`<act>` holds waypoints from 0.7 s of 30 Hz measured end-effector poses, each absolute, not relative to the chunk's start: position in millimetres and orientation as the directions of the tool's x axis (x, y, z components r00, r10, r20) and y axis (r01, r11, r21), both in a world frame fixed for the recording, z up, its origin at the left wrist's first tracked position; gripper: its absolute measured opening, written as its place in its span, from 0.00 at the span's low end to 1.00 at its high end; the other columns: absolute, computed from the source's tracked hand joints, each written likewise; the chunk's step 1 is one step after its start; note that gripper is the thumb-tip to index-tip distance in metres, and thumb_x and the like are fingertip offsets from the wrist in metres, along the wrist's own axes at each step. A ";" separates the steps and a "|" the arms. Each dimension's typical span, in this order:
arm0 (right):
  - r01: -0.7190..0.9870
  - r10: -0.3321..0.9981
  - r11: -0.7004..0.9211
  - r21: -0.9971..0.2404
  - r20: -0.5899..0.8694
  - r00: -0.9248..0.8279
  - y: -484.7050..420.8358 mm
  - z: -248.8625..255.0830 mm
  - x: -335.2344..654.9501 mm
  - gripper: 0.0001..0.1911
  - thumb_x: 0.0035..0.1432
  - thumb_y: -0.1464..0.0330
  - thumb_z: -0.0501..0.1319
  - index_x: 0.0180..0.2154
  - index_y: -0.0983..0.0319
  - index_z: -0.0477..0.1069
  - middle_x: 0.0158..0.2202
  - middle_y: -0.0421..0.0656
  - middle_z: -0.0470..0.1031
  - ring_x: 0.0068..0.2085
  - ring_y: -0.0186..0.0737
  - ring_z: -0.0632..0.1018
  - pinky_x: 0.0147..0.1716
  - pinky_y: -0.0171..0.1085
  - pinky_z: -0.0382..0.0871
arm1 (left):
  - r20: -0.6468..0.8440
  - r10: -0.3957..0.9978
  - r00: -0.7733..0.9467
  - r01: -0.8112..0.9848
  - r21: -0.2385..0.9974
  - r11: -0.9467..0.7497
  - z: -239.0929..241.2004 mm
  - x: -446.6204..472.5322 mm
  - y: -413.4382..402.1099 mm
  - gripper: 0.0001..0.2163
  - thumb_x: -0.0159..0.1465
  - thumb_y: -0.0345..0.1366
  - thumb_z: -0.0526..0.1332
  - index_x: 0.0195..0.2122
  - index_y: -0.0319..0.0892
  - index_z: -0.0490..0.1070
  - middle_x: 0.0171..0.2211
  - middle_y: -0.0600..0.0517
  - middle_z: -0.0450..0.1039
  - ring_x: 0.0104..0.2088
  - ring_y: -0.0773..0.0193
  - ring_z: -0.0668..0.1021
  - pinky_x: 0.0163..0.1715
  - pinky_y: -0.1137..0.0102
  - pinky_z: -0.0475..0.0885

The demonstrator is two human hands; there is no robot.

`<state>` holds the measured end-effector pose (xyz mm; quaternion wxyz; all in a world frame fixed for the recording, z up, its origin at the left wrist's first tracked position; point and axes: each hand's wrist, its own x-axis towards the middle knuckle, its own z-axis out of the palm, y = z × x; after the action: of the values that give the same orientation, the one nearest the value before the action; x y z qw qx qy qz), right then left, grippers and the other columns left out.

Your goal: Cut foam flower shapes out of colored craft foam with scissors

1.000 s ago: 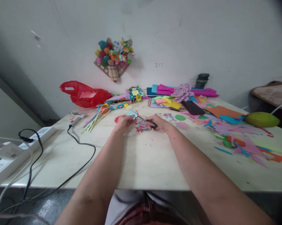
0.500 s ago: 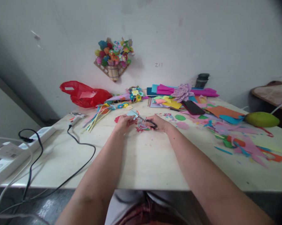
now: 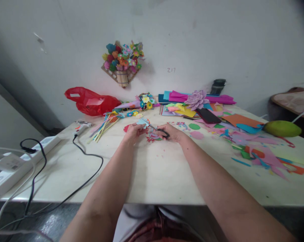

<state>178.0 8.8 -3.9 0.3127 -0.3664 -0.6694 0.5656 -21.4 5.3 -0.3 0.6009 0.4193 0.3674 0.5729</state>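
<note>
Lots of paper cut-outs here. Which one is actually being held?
The light-blue cut-out, pinched in the left hand, with the scissors in the right hand at its edge. All the others lie loose on the table.

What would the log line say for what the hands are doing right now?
left hand: holds light blue paper shape | right hand: holds scissors, blades at the shape | table: coloured paper scraps at right

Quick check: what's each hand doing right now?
Left hand: closed on a light blue paper piece.
Right hand: closed on black-handled scissors.
</note>
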 end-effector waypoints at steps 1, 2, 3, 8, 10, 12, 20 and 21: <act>0.136 0.845 0.090 -0.987 0.004 -0.535 9.3 -4.7 178.0 0.11 0.49 0.65 0.66 0.25 0.66 0.69 0.14 0.36 0.65 0.14 0.25 0.61 0.11 0.28 0.51 | 0.039 0.996 0.075 -0.380 0.925 -0.008 -0.2 -21.3 5.3 0.07 0.48 0.27 0.65 0.29 0.33 0.75 0.27 0.46 0.77 0.25 0.65 0.78 0.29 0.71 0.75; 0.137 0.847 0.090 -0.986 0.004 -0.532 9.8 -5.6 177.9 0.10 0.49 0.65 0.66 0.26 0.66 0.70 0.14 0.36 0.65 0.14 0.25 0.61 0.12 0.27 0.51 | 0.040 0.996 0.076 -0.380 0.925 -0.008 -0.1 -21.2 5.2 0.07 0.48 0.27 0.65 0.30 0.33 0.75 0.27 0.45 0.77 0.25 0.65 0.78 0.30 0.71 0.75; 0.137 0.850 0.091 -0.986 0.005 -0.528 10.1 -6.3 177.7 0.10 0.49 0.66 0.66 0.27 0.67 0.71 0.15 0.36 0.66 0.14 0.25 0.61 0.12 0.27 0.51 | 0.041 0.996 0.076 -0.381 0.924 -0.009 0.2 -21.0 5.0 0.07 0.48 0.27 0.65 0.30 0.33 0.75 0.27 0.45 0.77 0.25 0.65 0.78 0.29 0.72 0.75; 0.150 0.868 0.079 -0.986 -0.006 -0.497 7.4 -4.8 175.3 0.10 0.48 0.66 0.67 0.30 0.67 0.72 0.15 0.36 0.66 0.14 0.25 0.62 0.12 0.27 0.53 | 0.018 0.998 0.065 -0.399 0.917 0.009 2.5 -18.7 3.3 0.07 0.49 0.26 0.63 0.30 0.33 0.74 0.27 0.46 0.77 0.24 0.65 0.78 0.27 0.72 0.75; 0.148 0.875 0.073 -0.986 -0.008 -0.484 5.1 -2.3 173.9 0.10 0.48 0.67 0.67 0.30 0.68 0.72 0.15 0.36 0.66 0.14 0.25 0.62 0.12 0.27 0.54 | 0.008 0.998 0.062 -0.414 0.910 0.018 2.9 -17.8 3.0 0.07 0.49 0.26 0.63 0.30 0.33 0.74 0.27 0.46 0.77 0.24 0.64 0.78 0.27 0.72 0.75; 0.143 0.881 0.064 -0.988 -0.012 -0.473 3.5 -0.6 172.6 0.10 0.47 0.68 0.68 0.30 0.68 0.72 0.14 0.35 0.65 0.14 0.25 0.62 0.12 0.27 0.54 | 0.009 0.998 0.058 -0.431 0.902 0.016 2.6 -17.2 3.2 0.07 0.49 0.26 0.63 0.30 0.33 0.74 0.27 0.46 0.77 0.25 0.63 0.79 0.27 0.70 0.75; 0.146 0.891 0.072 -0.987 -0.002 -0.455 1.3 1.0 171.1 0.08 0.50 0.68 0.66 0.31 0.68 0.73 0.14 0.36 0.66 0.14 0.26 0.63 0.12 0.27 0.55 | 0.017 0.998 0.066 -0.431 0.902 0.013 2.5 -16.3 2.3 0.08 0.48 0.26 0.63 0.31 0.34 0.74 0.29 0.46 0.77 0.27 0.62 0.78 0.27 0.69 0.76; 0.143 0.890 0.073 -0.987 0.000 -0.455 0.6 1.7 171.3 0.08 0.50 0.68 0.66 0.31 0.68 0.73 0.14 0.36 0.66 0.14 0.26 0.63 0.12 0.27 0.55 | 0.022 0.997 0.076 -0.428 0.903 0.013 2.9 -16.1 1.8 0.09 0.48 0.27 0.63 0.31 0.34 0.75 0.29 0.46 0.77 0.27 0.62 0.78 0.27 0.69 0.76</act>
<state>171.3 0.6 1.7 0.3382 -0.3975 -0.6498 0.5526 -16.1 1.8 2.9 0.6158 0.3983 0.3568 0.5786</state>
